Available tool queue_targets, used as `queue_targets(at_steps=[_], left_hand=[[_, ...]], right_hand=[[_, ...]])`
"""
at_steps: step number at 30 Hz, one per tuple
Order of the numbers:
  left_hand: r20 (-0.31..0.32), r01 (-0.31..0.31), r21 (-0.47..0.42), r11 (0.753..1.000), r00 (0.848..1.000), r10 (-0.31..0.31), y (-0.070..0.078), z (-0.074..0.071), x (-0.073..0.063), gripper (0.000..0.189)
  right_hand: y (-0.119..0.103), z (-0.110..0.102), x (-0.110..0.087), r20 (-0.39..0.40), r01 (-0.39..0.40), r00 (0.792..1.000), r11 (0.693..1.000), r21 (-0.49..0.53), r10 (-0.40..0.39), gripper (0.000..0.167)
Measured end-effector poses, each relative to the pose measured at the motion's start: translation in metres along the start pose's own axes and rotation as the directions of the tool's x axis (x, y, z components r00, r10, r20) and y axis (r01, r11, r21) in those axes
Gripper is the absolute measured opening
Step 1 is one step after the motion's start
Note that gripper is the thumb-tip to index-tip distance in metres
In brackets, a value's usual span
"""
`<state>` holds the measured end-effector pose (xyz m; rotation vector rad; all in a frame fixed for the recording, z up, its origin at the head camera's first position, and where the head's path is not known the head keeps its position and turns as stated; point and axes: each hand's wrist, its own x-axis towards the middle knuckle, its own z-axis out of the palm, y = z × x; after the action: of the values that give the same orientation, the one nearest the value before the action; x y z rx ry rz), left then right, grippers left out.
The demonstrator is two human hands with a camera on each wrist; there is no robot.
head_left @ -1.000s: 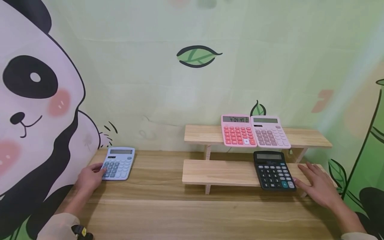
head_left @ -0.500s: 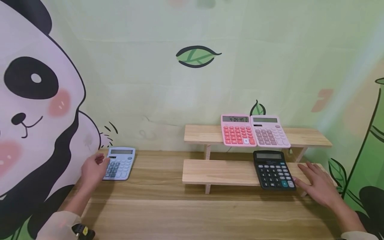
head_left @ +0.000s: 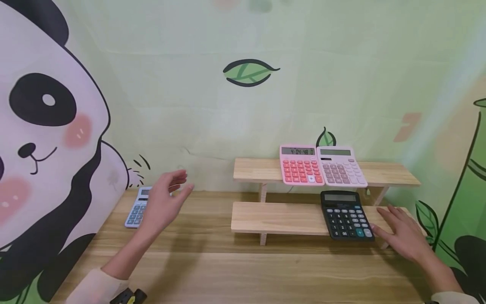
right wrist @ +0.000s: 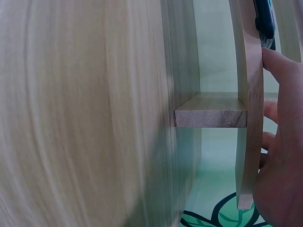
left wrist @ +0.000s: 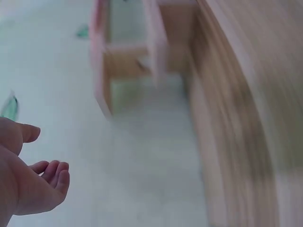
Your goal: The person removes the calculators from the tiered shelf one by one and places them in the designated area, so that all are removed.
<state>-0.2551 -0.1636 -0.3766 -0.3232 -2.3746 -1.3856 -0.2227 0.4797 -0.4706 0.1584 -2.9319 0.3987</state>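
Observation:
My left hand is in the air with loosely bent fingers and nothing in them, and it hides the right part of a light blue calculator on the table. In the left wrist view the same hand shows thumb and fingers apart. My right hand rests on the right end of the lower wooden shelf, its thumb at the lower right corner of a black calculator. Seen from the right wrist, the hand lies against the shelf board.
On the upper wooden shelf a pink calculator with digits on its display and a pale pink calculator lean side by side. Behind the wooden table hangs a green printed backdrop with a panda.
My left hand has let go of the light blue calculator's left edge, lifted and moved right across it. The right hand and the shelf calculators have stayed in place.

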Motion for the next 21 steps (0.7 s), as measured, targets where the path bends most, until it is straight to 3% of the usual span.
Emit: queue_targets(at_steps=[6,13,17,21], left_hand=[[0.101,0.063,-0.24,0.969,0.994,-0.04,0.043,0.034,-0.002,0.052],[0.21,0.132,-0.351,0.927,0.976,-0.06,0.072,0.078,0.002,0.056],[0.289,0.211,-0.422,0.882,0.953,-0.09,0.084,0.103,0.005,0.059],[0.37,0.311,-0.465,0.829,0.919,-0.137,0.094,0.13,0.009,0.063]], right_hand=[[-0.001,-0.001,0.001,0.008,-0.008,1.0,1.0,-0.002,0.009,0.079],[-0.001,0.001,0.0,0.006,-0.008,1.0,1.0,0.004,0.008,0.079],[-0.003,0.001,0.0,0.009,-0.013,1.0,1.0,0.005,0.013,0.079],[-0.002,0.002,-0.001,0.001,-0.007,1.0,1.0,0.005,0.007,0.078]])
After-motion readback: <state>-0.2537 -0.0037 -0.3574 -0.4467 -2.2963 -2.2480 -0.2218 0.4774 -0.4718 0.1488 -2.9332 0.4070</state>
